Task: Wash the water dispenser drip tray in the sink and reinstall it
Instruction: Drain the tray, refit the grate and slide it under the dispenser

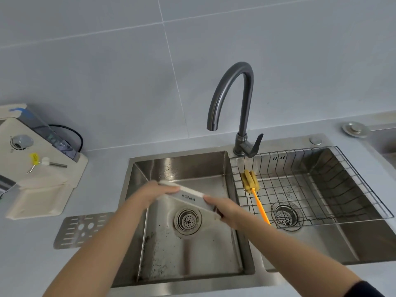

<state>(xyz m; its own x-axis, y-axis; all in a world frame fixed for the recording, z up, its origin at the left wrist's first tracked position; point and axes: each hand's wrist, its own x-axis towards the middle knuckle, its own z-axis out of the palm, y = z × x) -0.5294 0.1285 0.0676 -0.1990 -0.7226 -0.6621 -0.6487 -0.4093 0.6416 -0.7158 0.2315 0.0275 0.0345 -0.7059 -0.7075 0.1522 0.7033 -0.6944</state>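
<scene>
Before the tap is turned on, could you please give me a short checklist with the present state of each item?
1. Both hands, left and right, grip the white KONKA drip tray: ok.
2. Tray over the left steel basin: ok.
3. Dark curved tap's spout aims at that basin: ok.
4. Water running: not ok, none visible.
5. Orange-handled sponge brush within reach in the wire basket: ok.
6. Perforated steel grille set aside on the counter: ok.
</scene>
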